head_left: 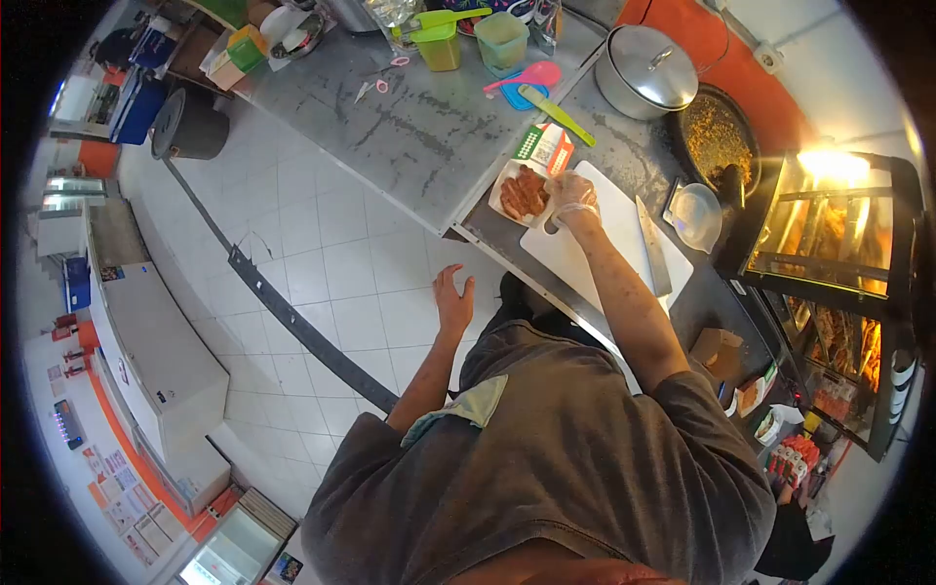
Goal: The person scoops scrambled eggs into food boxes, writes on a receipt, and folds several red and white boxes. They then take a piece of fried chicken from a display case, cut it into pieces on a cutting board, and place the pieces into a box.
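Head view: The tray of reddish-brown meat pieces (522,193) is sitting on the steel counter (419,136), touching the far left corner of a white cutting board (616,207). The right arm is stretching forward across the board, and the right hand (572,197), wearing a clear plastic glove, is resting at the tray's right edge with its fingers curling down over the meat. Whether those fingers are pinching a piece or only touching it cannot be told. The left arm is bending at the elbow and hanging out over the white tiled floor, well apart from the counter. The left hand (452,303) is spreading its fingers wide and gripping nothing.

A knife (654,255) is lying flat on the right part of the board, just beside the right forearm. A small red, green and white box (546,146) is lying just beyond the tray. Farther off, a lidded steel pot (645,70) is standing beside a dark pan of fried food (715,136), and a lit glass warming case (829,244) is glowing at the right.
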The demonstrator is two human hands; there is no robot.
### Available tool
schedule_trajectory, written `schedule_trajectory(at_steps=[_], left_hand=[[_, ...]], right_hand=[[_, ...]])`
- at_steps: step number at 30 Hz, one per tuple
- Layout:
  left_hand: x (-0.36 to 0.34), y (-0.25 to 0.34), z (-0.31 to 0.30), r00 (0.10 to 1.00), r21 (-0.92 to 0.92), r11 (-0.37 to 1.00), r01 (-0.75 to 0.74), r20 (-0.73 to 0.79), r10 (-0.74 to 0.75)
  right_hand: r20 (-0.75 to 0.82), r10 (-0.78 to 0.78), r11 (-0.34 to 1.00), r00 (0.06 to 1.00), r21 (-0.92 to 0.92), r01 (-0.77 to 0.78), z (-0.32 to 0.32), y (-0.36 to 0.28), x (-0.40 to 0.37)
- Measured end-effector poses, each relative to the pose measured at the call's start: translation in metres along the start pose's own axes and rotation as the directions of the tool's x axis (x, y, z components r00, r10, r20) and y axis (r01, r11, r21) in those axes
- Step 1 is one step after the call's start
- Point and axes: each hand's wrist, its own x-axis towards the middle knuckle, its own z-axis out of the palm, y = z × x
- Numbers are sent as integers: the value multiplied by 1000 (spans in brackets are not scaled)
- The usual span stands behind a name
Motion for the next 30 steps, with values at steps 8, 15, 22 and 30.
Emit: schedule_trajectory(at_steps=[8,15,22,30], left_hand=[[22,20,16,994,-70,998,-6,109,13],[17,21,26,991,-103,994,-33,122,45],[64,30,30,987,-258,957,132,121,-104],[100,26,63,993,-369,928,-49,78,84]], right_hand=[[110,59,957,992,-290,-24,9,-36,-5],[26,6,926,1000,-377,4,34,-39,-9],[278,89,971,956,-239,-21,-11,-77,-18],[127,179,977,976,-137,-162,39,-70,6]])
